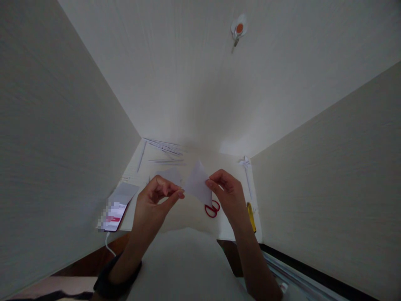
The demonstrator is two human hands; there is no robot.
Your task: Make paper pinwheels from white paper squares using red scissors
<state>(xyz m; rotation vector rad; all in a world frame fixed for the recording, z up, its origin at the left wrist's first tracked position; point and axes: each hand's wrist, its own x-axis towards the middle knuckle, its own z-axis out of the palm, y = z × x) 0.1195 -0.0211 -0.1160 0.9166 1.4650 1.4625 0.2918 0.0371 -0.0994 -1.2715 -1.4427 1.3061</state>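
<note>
A small piece of white paper (198,184) with a pointed top is held up above the desk. My left hand (156,196) pinches its left corner between thumb and fingers. On the opposite side, my right hand (228,194) grips the right edge with thumb and index finger. Just below the paper lies a pair of scissors (211,210) with red handles; the blades cannot be seen. Another pale sheet (171,174) rests on the desk behind my left hand, partly covered by it.
Several thin sticks or strips (166,146) lie at the back left. A phone (115,217) with a white cable sits left. At right are a yellow tool (251,217) and a white crumpled piece (244,162). Walls enclose the desk; one bears a hook (237,39).
</note>
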